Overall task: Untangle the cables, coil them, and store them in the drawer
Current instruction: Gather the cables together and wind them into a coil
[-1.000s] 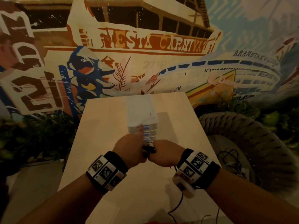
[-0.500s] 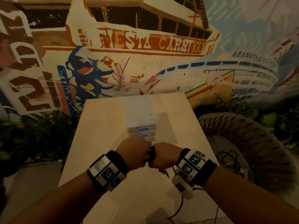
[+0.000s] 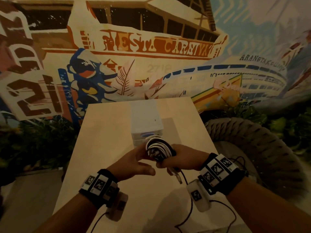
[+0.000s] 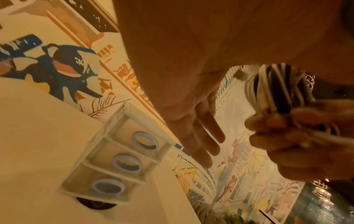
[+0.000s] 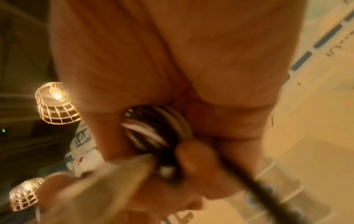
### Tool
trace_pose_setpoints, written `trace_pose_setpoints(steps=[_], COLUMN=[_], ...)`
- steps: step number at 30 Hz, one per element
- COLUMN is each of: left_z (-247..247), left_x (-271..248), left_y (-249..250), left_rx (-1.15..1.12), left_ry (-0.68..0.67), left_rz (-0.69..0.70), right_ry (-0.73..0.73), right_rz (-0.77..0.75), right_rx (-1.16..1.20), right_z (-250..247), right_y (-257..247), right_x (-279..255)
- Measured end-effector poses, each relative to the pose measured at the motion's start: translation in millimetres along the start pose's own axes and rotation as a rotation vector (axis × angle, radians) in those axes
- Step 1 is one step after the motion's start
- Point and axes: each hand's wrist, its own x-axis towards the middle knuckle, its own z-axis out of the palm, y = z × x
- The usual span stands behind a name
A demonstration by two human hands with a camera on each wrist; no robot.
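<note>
A coil of black and white cables [image 3: 159,149] [image 4: 277,89] [image 5: 153,130] is gripped in my right hand [image 3: 178,158], held above the table just in front of the drawer unit. A loose plug end [image 3: 176,175] hangs below that hand. My left hand [image 3: 134,163] is beside the coil on its left, with fingers [image 4: 201,144] straight and spread, holding nothing. The small white drawer unit [image 3: 146,125] [image 4: 114,159] has three drawers with blue ring handles, all closed.
The light wooden table [image 3: 104,148] stands against a painted mural wall. A thick rope-wound round seat [image 3: 252,148] is to the right of the table, with thin black wires lying on it. Plants line the floor on both sides.
Both fists were together on the cable before. Now my left hand has let go and opened, and my right hand has turned up, showing the coil.
</note>
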Motion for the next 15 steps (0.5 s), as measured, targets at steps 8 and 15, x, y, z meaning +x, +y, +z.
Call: trace_pose_setpoints(steps=[8, 15], left_z=[30.0, 9.1], left_x=[0.3, 1.8], left_y=[49.4, 59.9], left_rx=[-0.041, 0.074], left_ry=[0.09, 0.273], left_rz=[0.315, 0.478], right_ry=[-0.055, -0.116], right_rz=[-0.173, -0.167], right_rx=[-0.047, 0.086], right_z=[9.6, 13.1], right_y=[-23.8, -13.2], right_x=[-4.9, 1.6])
